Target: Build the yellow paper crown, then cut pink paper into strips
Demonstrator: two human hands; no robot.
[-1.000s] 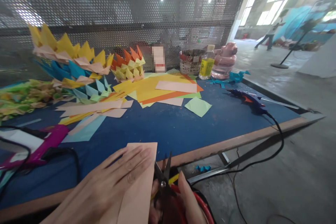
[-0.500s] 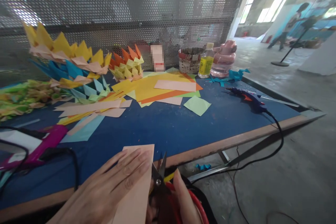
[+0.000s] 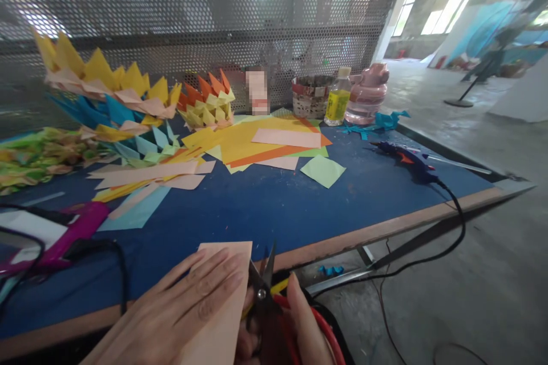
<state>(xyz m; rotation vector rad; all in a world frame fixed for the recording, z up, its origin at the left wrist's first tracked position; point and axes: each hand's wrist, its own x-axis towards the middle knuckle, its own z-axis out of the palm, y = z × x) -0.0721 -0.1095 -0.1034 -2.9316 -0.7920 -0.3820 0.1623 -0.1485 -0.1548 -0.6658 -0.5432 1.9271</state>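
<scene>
My left hand [image 3: 184, 302] lies over a pale pink paper strip [image 3: 216, 325], fingers stretched along its top and the thumb hidden beneath. The strip's far end reaches over the table's near edge. In my right hand [image 3: 306, 319] are scissors [image 3: 262, 293] with dark blades and red handles, partly cut off by the frame bottom. Their blades stand apart, pointing away from me, and one lies close along the strip's right edge. Whether they touch the paper, I cannot tell.
Coloured paper sheets [image 3: 244, 142] lie mid-table, with folded paper crowns [image 3: 124, 97] to the left. A dark blue glue gun [image 3: 406, 161] with a trailing cord rests at right. Behind stand a basket [image 3: 312, 104], yellow-labelled bottle [image 3: 338, 102] and pink jar [image 3: 367, 97]. A magenta device [image 3: 81, 234] sits left.
The scissors and right hand have shifted slightly to the right. The strip's far end sits a little lower in view. A distant person has moved to the right.
</scene>
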